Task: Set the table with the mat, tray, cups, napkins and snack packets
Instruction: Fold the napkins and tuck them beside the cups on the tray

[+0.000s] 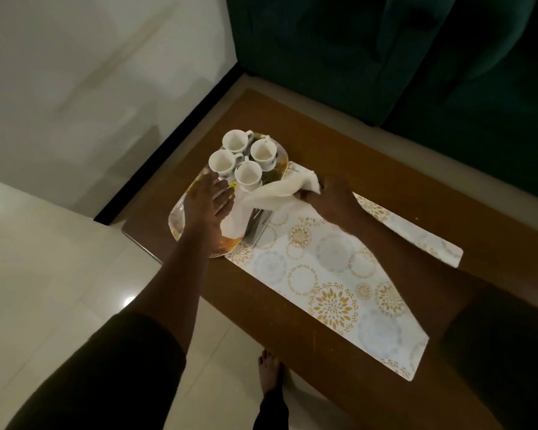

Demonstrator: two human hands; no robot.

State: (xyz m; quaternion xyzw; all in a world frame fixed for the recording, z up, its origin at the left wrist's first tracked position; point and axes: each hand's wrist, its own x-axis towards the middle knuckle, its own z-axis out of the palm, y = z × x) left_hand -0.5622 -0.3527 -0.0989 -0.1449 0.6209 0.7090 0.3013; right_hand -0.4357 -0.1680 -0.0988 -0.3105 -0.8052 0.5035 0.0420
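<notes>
– Well, starting at the left edge of the surface [385,169]: the tray [177,217] sits there with four cups [247,175] clustered at its far end. The left hand [210,201] hovers flat over its near half, fingers [222,197] straight and spread, holding nothing.
– And that speck of yellow [232,187] by the fingertips?
– Could be a snack packet; too small to say. Moving right, a white napkin [280,192] hangs lifted above the tray's right rim, pinched by the right hand [333,198].
– So we're on the napkin step?
– I'd say so. The mat [333,274] is down, running from the tray's rim toward the surface's near right corner. Next call: carry the napkin clear of the cups and lay it flat on the mat, left hand steadying the tray.
</notes>
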